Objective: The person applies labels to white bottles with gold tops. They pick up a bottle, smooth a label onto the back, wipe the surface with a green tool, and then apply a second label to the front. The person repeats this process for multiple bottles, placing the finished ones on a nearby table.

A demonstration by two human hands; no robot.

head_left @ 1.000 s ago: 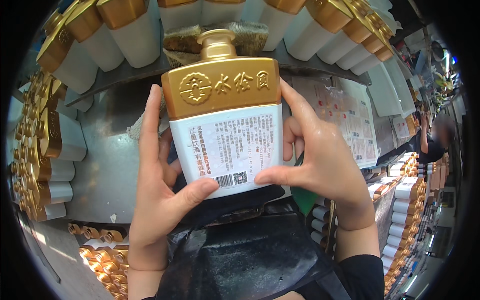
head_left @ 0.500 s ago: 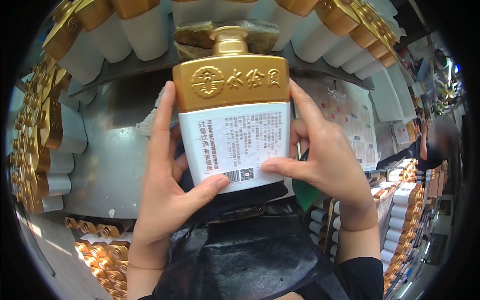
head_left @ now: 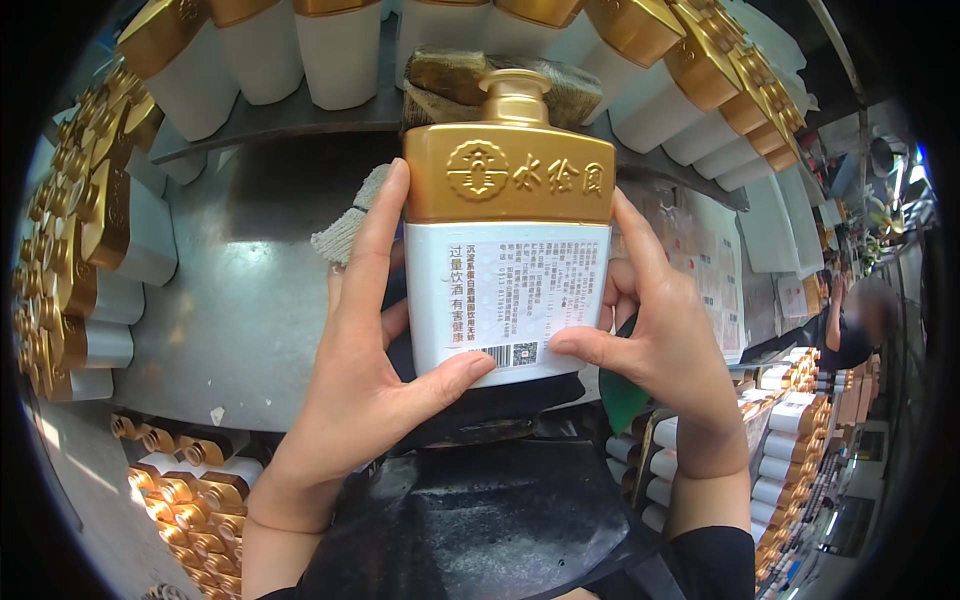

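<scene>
Both hands hold a flat white bottle [head_left: 430, 290] with a gold shoulder and neck, upright and facing me in the middle of the view. A panel of dark print with a barcode and a square code covers its white front. My left hand [head_left: 375, 310] grips the left side, its thumb pressed on the lower front beside the barcode. On the right side my right hand [head_left: 665, 325] has its thumb on the lower front edge and its fingers curled behind. Beside my left fingertips lies a white knitted cloth [head_left: 350, 215] on the metal table [head_left: 215, 330].
Several gold-and-white bottles [head_left: 340, 60] line a shelf at the far side; more stand at left and lower left [head_left: 190, 520]. A brown block [head_left: 445, 75] sits behind the held bottle. Label sheets [head_left: 715, 250] lie at right, near a white bin [head_left: 780, 220]. Another person [head_left: 855, 325] is at far right.
The held bottle and both hands have shifted right in the view. More of the knitted cloth shows beside my left hand. The grip looks the same.
</scene>
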